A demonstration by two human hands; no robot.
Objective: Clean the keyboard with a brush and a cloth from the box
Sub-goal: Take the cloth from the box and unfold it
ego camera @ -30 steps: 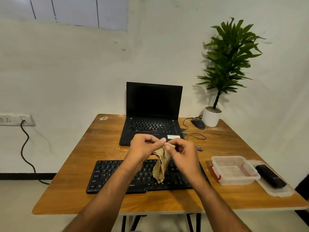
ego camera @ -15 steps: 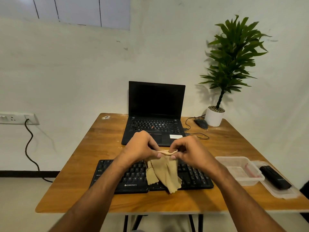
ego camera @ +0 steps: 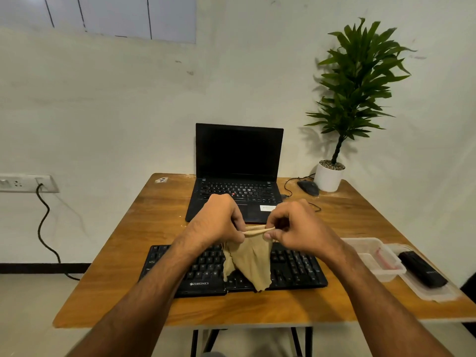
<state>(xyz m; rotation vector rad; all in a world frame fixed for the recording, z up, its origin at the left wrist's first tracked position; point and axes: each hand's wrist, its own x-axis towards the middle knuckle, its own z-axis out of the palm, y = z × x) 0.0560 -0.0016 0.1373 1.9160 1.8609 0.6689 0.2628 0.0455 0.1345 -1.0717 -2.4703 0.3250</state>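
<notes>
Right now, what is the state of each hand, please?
Left hand: closed, pinching the top edge of the tan cloth.
Right hand: closed, pinching the same edge of the cloth.

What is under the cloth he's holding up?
The black keyboard lies beneath the hanging cloth, which both hands pinch. The cloth hides the middle keys.

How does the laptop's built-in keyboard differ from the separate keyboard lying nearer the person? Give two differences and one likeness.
The laptop keyboard sits at the far side of the table; the separate keyboard lies nearer the front edge. The laptop's keys are fully in view and show a red dot; the separate keyboard is partly hidden by the hanging cloth and reads ZEBRONICS. Both are black.
</notes>
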